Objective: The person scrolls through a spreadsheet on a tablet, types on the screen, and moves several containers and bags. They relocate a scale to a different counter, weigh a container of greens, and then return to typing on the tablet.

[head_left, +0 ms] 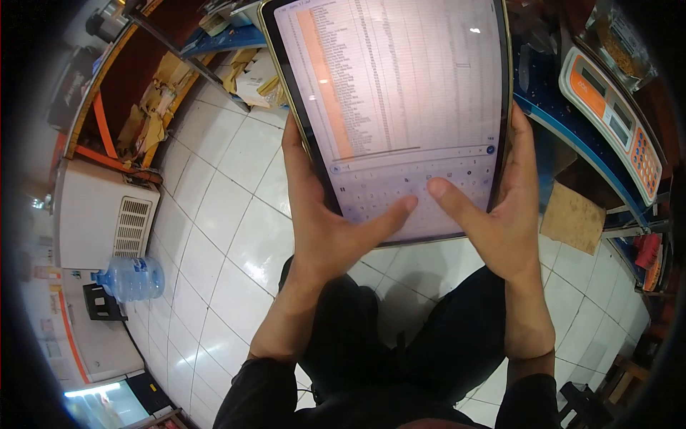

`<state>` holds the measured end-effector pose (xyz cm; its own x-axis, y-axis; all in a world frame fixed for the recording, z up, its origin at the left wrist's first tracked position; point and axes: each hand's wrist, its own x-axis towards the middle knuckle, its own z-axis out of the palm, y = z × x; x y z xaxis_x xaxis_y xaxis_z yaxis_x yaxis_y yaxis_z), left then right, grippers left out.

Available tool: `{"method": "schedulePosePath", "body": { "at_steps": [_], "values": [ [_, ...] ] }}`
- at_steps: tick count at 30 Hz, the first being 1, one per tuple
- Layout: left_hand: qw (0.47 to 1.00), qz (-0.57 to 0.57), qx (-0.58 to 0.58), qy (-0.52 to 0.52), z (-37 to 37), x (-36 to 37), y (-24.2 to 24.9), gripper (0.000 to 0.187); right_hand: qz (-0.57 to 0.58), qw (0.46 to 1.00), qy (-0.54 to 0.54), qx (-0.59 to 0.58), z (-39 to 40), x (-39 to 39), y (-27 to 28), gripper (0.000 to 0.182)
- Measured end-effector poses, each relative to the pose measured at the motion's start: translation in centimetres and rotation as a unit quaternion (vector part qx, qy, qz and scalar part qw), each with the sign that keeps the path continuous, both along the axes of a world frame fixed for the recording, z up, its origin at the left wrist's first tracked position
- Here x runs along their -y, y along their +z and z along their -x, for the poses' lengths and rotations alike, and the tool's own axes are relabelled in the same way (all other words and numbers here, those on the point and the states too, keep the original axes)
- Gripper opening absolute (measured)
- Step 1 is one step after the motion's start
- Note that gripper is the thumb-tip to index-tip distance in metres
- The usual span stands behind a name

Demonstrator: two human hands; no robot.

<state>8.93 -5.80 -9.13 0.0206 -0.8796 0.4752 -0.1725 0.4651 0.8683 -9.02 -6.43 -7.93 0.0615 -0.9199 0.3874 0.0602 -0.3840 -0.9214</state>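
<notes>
A large tablet (421,86) is held upright in both hands above my lap. On its screen is a spreadsheet with an orange column at the left and an on-screen keyboard across the lower part. My left hand (321,214) grips the left edge, its thumb lying over the keyboard's middle. Around the right edge wraps my right hand (504,214), with the thumb tip on or just over the keys near the centre. The fingers of both hands are mostly hidden behind the tablet.
An orange-and-white digital scale (613,121) stands on a blue shelf at the right. Cardboard (574,217) leans below it. At the left are a white box-shaped appliance with a vent (107,214) and a clear blue water jug (136,279) near the white tiled floor (214,272).
</notes>
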Motion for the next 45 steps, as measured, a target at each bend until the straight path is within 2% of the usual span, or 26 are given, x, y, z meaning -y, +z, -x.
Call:
{"method": "schedulePosePath", "body": {
  "at_steps": [2, 6, 9, 11, 15, 17, 20, 30, 34, 40, 45],
  "values": [
    [0.999, 0.0, -0.029, -0.023, 0.3, -0.3, -0.1, 0.109, 0.001, 0.999, -0.027, -0.047, -0.1, 0.1, -0.1, 0.092],
    [0.998, 0.038, 0.024, -0.034, 0.3, -1.0, 0.2, 0.109, -0.038, 0.997, -0.034, -0.049, -0.2, -0.1, 0.4, 0.093],
    [0.997, 0.037, 0.046, -0.055, 0.0, -1.0, 0.1, 0.108, -0.018, 0.99, -0.092, -0.107, -0.3, -0.1, 0.1, 0.093],
    [0.997, 0.039, 0.038, -0.059, -0.2, -1.0, 0.1, 0.106, -0.032, 0.999, -0.014, -0.031, 0.1, 0.1, 0.1, 0.092],
    [0.999, 0.022, 0.002, -0.042, -0.2, -0.7, -0.1, 0.106, -0.02, 0.999, -0.012, -0.038, 0.5, -0.2, -0.1, 0.089],
    [0.999, 0.027, -0.005, -0.023, -0.2, -0.7, -0.1, 0.105, 0.056, 0.995, -0.023, -0.077, 0.7, 0.0, -0.4, 0.081],
    [0.999, 0.022, -0.007, -0.035, -0.3, -0.6, 0.2, 0.105, 0.044, 0.999, 0.004, -0.018, 0.7, 0.1, -0.3, 0.076],
    [1.0, -0.005, -0.013, 0.006, -0.1, -0.6, 0.6, 0.105, 0.056, 0.998, 0.012, -0.018, 1.5, -0.1, -0.3, 0.07],
    [0.999, -0.016, 0.011, 0.03, -0.1, -0.7, 0.9, 0.104, 0.032, 0.999, -0.002, 0.027, 1.4, -0.3, 0.0, 0.062],
    [0.999, -0.006, -0.008, -0.036, -0.6, -0.7, 1.2, 0.101, 0.014, 0.998, 0.012, 0.067, 1.2, -0.1, 0.2, 0.055],
    [0.999, 0.006, -0.035, -0.038, -1.0, -0.9, 0.7, 0.094, 0.009, 0.997, 0.005, 0.076, 1.0, -0.2, 0.4, 0.053]
  ]
}}
